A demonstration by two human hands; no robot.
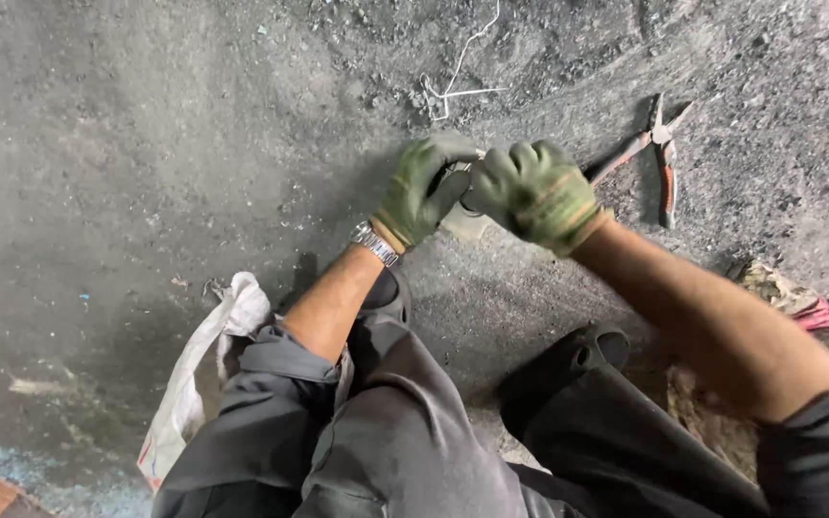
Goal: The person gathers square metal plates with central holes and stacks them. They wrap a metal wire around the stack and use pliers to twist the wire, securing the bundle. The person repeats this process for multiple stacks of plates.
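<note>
Head view
Left hand: green-gloved, fingers curled tight round a small pale object — a wristwatch sits below the glove.
Right hand: gloved too, clenched on the same object, pressed against the left.
Pale object: between both hands, mostly hidden; its kind cannot be told.
Pliers: lying open on the gritty floor, just right of the right hand.
White wire: beyond the hands.
White sack: beside the left elbow.

We see a small pale, roundish object gripped between both gloved hands just above the gritty grey floor, mostly hidden by the fingers.
</note>
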